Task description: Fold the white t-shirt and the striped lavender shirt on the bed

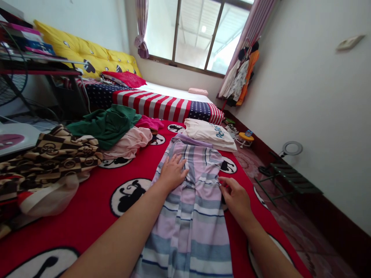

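A pair of striped trousers (207, 216) in lilac, grey and white lies lengthwise in front of me, waistband at the far end and legs running toward me. My left hand (174, 172) rests flat on the upper left part, fingers spread. At the right edge, just below hip height, my right hand (236, 196) pinches the fabric between thumb and fingers. Some creases gather between the two hands. Beyond the waistband, a folded cream shirt (203, 129) with blue lettering lies on a small pile.
A red blanket (98, 231) with black-and-white motifs lies underneath. Loose clothes lie to the left: a green garment (107, 125), a pink one (129, 143) and a brown checked one (60, 150). A folding stool (292, 179) stands on the floor at right; a flag-patterned bed (162, 104) is behind.
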The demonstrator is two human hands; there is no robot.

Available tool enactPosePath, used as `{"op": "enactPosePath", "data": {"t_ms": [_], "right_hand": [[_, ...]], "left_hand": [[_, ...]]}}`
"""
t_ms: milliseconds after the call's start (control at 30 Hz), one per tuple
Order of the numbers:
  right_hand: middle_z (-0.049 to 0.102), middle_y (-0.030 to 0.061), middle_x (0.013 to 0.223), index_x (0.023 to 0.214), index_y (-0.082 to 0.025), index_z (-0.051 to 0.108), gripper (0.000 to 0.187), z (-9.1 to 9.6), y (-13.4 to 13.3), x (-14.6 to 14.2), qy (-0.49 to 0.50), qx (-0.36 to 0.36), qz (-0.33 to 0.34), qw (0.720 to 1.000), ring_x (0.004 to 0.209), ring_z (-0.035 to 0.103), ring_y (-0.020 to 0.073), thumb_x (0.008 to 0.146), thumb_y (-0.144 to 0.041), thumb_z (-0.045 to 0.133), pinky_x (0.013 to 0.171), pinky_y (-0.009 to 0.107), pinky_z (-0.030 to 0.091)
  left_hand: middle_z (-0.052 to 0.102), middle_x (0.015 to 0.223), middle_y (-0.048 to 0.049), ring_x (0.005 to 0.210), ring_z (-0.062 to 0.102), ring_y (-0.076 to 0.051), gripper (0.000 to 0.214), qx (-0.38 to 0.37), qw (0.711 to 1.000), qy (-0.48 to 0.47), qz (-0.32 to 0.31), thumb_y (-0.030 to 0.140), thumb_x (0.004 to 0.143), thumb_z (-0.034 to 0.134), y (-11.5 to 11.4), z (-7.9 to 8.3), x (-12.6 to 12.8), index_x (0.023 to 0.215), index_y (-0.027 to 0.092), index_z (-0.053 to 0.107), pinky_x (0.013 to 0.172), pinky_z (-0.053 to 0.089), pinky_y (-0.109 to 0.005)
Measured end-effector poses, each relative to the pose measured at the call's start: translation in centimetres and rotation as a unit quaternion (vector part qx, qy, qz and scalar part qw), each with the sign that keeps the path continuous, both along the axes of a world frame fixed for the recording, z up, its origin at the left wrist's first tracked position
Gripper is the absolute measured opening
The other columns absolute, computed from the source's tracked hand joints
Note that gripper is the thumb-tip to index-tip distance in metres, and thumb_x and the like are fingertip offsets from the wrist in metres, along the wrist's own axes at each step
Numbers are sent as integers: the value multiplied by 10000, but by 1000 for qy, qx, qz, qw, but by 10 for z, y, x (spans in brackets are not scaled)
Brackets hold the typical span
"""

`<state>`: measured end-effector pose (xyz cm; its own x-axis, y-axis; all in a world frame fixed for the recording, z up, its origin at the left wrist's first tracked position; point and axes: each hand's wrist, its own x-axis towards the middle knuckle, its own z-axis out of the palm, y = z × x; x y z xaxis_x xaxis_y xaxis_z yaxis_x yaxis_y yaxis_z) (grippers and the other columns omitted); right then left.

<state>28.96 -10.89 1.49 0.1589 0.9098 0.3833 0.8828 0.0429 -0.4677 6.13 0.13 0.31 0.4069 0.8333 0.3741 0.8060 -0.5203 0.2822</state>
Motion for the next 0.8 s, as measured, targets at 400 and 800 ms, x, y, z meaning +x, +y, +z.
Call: {"op": "enactPosePath", "data": {"t_ms": [400, 800], "right_hand": [[650, 26, 864, 836, -222, 630, 140, -6, -6, 14, -70, 11, -24, 997, 784, 598, 199, 825, -222, 491, 684, 305, 415], [618, 98, 1156, 1107, -226, 615, 261, 3, -11, -2, -95, 150, 56, 983, 1081, 562, 255, 867, -256, 516, 935, 420, 417]], "left_hand": [[486, 1407, -109, 1340, 377, -306, 431, 3, 1000, 9, 12, 400, 875, 499, 1, -1, -2, 1261, 219, 568, 1106, 262, -527], [424, 1453, -120, 1371, 332, -288, 427, 37, 999, -33, 7, 416, 929, 439, 0, 4, -4, 1285, 208, 549, 1120, 259, -498]]}}
